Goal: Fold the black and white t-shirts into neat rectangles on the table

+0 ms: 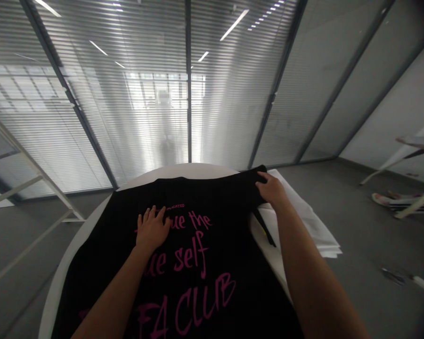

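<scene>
A black T-shirt [229,226] with pink lettering lies spread over a round white table [51,301]. My left hand [152,230] rests palm down on the shirt's upper middle, fingers spread, covering part of the print. At the end of the sleeve on the right is my right hand [271,187]; its visible fingers are apart and lie on the black cloth. Under that sleeve, a narrow black strip [266,230] with a small yellow mark shows. White, sheet-like material [304,223] lies beneath and beyond my right forearm, hanging over the table's edge.
Behind the table runs a glass partition with blinds [155,117]. A white metal frame [38,174] stands at the left. On the right are a white-legged table [417,143], a shoe [381,200] and a small metallic object [394,277] on the grey floor [360,240].
</scene>
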Motion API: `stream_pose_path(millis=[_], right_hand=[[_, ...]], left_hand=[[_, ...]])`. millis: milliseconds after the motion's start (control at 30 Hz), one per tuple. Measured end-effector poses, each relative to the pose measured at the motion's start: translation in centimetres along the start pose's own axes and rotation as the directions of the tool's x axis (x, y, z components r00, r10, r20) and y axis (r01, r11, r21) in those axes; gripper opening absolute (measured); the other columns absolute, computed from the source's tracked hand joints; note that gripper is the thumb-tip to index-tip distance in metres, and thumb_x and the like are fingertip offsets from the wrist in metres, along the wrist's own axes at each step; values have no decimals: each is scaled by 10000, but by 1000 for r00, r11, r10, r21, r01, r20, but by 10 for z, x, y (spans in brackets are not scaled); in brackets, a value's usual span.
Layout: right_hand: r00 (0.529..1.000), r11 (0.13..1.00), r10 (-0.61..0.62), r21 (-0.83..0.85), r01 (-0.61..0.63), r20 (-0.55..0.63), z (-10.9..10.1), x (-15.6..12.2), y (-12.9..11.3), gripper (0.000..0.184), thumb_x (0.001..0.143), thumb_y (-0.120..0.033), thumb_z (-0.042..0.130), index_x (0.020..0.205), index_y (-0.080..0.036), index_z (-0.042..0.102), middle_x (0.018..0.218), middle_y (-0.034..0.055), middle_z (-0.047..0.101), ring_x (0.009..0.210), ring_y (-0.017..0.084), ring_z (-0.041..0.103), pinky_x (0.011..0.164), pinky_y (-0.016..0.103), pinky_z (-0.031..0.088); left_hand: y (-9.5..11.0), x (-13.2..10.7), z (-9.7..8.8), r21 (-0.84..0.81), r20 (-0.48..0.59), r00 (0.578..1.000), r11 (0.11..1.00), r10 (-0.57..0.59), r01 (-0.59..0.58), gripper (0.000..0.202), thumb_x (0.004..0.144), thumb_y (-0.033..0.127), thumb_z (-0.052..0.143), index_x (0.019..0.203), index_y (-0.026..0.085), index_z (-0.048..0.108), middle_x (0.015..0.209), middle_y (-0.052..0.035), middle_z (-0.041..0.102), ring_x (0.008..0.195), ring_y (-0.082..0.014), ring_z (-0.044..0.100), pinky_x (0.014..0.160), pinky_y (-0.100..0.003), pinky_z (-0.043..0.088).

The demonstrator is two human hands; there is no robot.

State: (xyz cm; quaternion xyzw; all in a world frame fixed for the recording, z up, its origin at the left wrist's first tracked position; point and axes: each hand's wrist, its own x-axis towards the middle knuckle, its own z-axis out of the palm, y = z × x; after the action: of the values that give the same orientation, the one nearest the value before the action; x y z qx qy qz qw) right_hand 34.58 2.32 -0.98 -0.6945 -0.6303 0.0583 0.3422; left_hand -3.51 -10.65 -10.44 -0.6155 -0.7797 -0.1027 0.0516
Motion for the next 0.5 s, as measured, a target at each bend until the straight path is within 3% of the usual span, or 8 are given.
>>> stream_pose_path(millis=[167,267,333,400,467,500], right_hand=[[987,988,-154,-13,154,-38,5,-17,-46,479,841,-141,434,1293,-145,593,1276,103,619,1187,238,555,1032,337,408],[949,950,-302,-54,308,90,20,-39,-74,496,897,-153,373,1370,-178,521,1347,91,563,1196,229,541,1031,328,405],[870,896,-404,-71,439,282,35,-58,-88,517,917,-197,381,1429,-224,451,1403,72,513,1178,239,553,1002,348,427],[733,824,-471,-51,564,490,50,-76,-96,540,908,-206,398,1445,-262,425,1431,49,487,1183,241,553,974,358,445],[634,778,-488,-30,627,600,62,-89,-101,549,899,-190,390,1441,-271,428,1420,48,499,1188,242,551,954,369,453],[611,769,-488,-24,639,623,65,-93,-102,538,902,-194,384,1431,-273,440,1403,52,514,1182,243,554,944,373,456]], left_hand=[[-1,0,0,-1,-1,1000,1000,5,-5,556,924,475,357,1425,260,464,1486,-136,422,1394,-323,331,1124,-544,209],[0,0,0,-2,8,1000,1000,0,0,559,924,481,357,1427,261,463,1487,-138,420,1396,-324,326,1125,-543,206],[0,0,-1,-3,18,1000,1000,-4,4,561,923,484,361,1429,263,460,1490,-136,417,1397,-325,323,1126,-543,203],[0,0,-1,-1,18,1000,1000,-2,2,560,924,483,359,1430,265,458,1491,-132,417,1397,-325,324,1125,-542,205],[0,0,-1,1,12,1000,1000,-1,1,558,925,482,355,1427,264,462,1488,-132,421,1394,-325,329,1124,-539,211],[1,-1,-2,1,7,1000,1000,0,0,556,926,481,354,1425,263,465,1486,-133,423,1392,-325,332,1123,-538,213]])
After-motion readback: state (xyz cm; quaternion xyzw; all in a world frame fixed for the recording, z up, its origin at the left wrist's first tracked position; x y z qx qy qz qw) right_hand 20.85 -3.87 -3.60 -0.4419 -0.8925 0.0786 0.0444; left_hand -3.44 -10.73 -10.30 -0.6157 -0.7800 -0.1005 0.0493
